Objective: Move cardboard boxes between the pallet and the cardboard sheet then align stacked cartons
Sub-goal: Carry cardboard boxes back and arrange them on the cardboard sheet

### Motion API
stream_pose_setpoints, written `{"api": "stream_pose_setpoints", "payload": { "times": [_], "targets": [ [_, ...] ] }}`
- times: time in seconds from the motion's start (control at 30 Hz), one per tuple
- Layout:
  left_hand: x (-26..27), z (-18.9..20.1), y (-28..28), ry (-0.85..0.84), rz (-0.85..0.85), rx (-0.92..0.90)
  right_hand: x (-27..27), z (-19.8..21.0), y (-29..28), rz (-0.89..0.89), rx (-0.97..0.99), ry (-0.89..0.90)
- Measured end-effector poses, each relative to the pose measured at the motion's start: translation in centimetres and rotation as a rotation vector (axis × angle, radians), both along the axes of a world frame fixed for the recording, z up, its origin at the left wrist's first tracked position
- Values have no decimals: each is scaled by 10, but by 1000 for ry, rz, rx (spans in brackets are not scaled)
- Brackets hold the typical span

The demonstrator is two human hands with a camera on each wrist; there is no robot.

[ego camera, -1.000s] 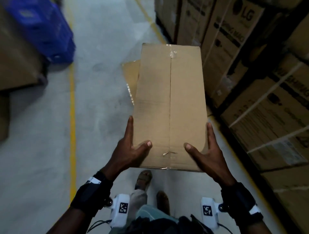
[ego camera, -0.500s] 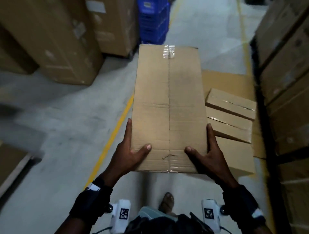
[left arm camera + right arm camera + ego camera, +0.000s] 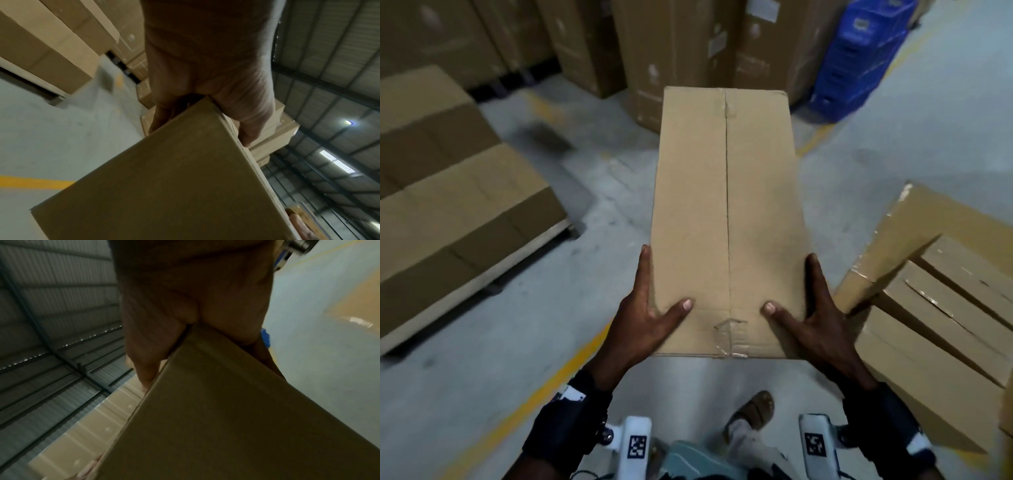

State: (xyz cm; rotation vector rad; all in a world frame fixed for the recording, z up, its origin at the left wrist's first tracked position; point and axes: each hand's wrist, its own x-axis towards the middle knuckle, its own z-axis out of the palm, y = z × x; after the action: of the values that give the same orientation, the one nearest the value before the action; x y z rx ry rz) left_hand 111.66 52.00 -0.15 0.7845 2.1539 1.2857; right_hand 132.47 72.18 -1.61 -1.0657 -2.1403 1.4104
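Note:
I carry a long brown cardboard box (image 3: 726, 212) flat in front of me, its taped seam running away from me. My left hand (image 3: 650, 315) grips its near left corner and my right hand (image 3: 811, 315) its near right corner, thumbs on top and fingers along the sides. In the left wrist view the left hand (image 3: 205, 65) clamps the box (image 3: 164, 186) corner, and the right hand (image 3: 185, 296) does the same on the box (image 3: 226, 418). A cardboard sheet (image 3: 914, 219) lies on the floor at right with stacked cartons (image 3: 941, 308) on it. A pallet (image 3: 482, 274) loaded with boxes (image 3: 448, 205) stands at left.
Tall cartons (image 3: 671, 51) line the back, and blue crates (image 3: 859, 58) are stacked at the back right. A yellow floor line (image 3: 544, 387) runs under me. My sandalled foot (image 3: 753, 411) is below the box. Grey concrete floor lies between pallet and sheet.
I have turned left with the box still in both hands. The sheet and its cartons slid to the right edge of view and the loaded pallet came in at left.

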Motion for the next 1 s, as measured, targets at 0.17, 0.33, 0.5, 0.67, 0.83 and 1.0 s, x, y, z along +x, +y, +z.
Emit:
{"api": "stream_pose_setpoints", "payload": {
  "times": [0.17, 0.33, 0.5, 0.67, 0.83, 1.0],
  "targets": [
    [-16, -4, -103, -16, 144, -16, -49, -2, -75, 141, 18, -35],
    [-33, -7, -190, -11, 313, -41, -109, -4, -138, 316, 10, -66],
    [-52, -14, -259, -22, 495, -32, -173, -7, -188, 472, 1, -64],
    [-90, -23, -311, -30, 643, -29, -249, -13, -231, 585, -24, -49],
    [-158, -30, -346, -23, 704, -48, -333, -19, -265, 642, -35, -29],
    [-232, -24, -388, -25, 748, -61, -423, -13, -307, 716, -53, -53]
  ]
}}
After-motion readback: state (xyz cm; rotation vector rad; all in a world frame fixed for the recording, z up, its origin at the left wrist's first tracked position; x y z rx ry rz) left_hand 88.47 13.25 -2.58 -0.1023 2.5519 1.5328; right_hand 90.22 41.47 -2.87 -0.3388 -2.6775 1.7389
